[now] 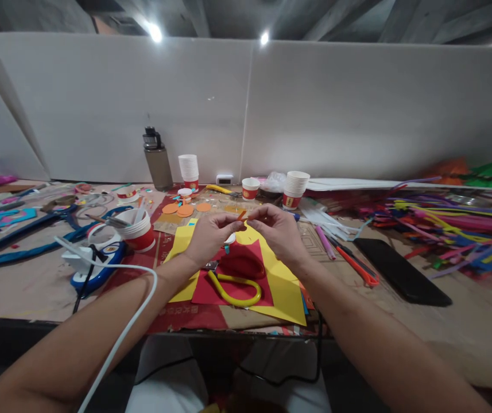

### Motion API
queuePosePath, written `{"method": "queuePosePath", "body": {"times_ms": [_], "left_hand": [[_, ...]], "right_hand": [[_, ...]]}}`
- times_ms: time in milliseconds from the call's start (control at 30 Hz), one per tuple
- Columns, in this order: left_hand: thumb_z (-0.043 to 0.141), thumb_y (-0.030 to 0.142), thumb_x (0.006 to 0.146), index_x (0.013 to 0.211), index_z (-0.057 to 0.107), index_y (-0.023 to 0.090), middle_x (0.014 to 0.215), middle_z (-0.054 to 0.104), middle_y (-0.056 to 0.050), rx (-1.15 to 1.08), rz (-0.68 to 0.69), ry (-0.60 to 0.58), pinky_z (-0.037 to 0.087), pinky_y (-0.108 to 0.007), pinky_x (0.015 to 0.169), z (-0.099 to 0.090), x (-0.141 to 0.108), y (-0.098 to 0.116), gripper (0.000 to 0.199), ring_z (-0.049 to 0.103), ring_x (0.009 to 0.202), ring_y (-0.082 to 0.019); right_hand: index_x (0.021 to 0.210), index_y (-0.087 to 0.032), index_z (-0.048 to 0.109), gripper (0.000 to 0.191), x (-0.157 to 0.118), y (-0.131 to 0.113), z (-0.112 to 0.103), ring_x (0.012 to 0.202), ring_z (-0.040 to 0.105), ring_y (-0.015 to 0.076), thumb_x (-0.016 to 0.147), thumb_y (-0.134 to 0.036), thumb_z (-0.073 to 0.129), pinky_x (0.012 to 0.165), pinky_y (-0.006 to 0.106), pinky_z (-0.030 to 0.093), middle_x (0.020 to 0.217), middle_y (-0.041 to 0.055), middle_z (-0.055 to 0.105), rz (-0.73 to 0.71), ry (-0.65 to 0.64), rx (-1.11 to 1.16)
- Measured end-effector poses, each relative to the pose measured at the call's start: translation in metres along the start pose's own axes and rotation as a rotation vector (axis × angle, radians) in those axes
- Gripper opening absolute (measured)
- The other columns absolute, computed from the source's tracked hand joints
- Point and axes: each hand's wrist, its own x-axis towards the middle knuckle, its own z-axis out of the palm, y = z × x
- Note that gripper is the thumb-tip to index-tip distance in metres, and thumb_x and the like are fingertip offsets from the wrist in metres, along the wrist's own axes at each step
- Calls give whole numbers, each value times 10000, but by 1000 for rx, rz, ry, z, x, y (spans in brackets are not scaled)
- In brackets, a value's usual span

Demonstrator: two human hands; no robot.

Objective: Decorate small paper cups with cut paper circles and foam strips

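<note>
Over the middle of the table, my left hand (212, 234) pinches a small orange strip (241, 215), seemingly paper, between thumb and fingertips. Facing it, my right hand (279, 230) is closed in a pinch close to the strip's other end; what its fingertips hold is too small to make out. Below my hands lies a red paper sheet (260, 292) on top of a yellow paper sheet (286, 295). Scissors with yellow handles (237, 302) rest on the red sheet. A white round piece (231, 238) with a bluish tab shows partly behind my left fingers.
Left of my hands stand a paper cup with tools (139, 234) and a blue power strip (99, 269) with a white cable (153, 275) crossing my left forearm. Orange discs (185, 211), stacked cups (296, 189) and a bottle (158, 163) stand behind. Rightward lie a phone (401, 271) and colourful pipe cleaners (456, 223).
</note>
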Motion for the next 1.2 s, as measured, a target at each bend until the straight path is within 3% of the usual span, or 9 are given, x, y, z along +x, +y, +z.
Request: {"method": "queuePosePath", "body": {"times_ms": [367, 600, 767, 1200], "left_hand": [[697, 443, 760, 879, 767, 166, 826, 758, -79, 66, 11, -109, 512, -297, 773, -1, -2, 0, 309, 692, 798, -207], [658, 472, 792, 935, 750, 168, 814, 758, -59, 114, 5, -145, 509, -269, 724, -2, -3, -3, 349, 690, 783, -190], [663, 467, 791, 893, 750, 164, 788, 754, -54, 123, -5, -153, 501, -250, 701, -2, -3, -2, 331, 682, 752, -173], [663, 359, 801, 820, 741, 160, 761, 743, -50, 138, -25, -195, 467, -239, 665, -3, -1, -5, 215, 657, 702, -153]], "right_hand": [[825, -187, 622, 146, 0, -5, -1, 728, 594, 130, 752, -285, 701, 689, 290, 493, 787, 4, 638, 4, -12, 20], [1019, -195, 621, 286, 2, -1, -1, 778, 595, 130, 758, -279, 704, 699, 277, 491, 837, 10, 625, 4, -41, 9], [905, -184, 665, 189, 1, 2, 0, 777, 602, 141, 767, -308, 702, 693, 279, 487, 849, 31, 657, -1, -31, -49], [756, -172, 641, 165, 0, -4, 0, 694, 574, 135, 767, -331, 683, 650, 271, 446, 740, 16, 647, 2, 31, -89]]}}
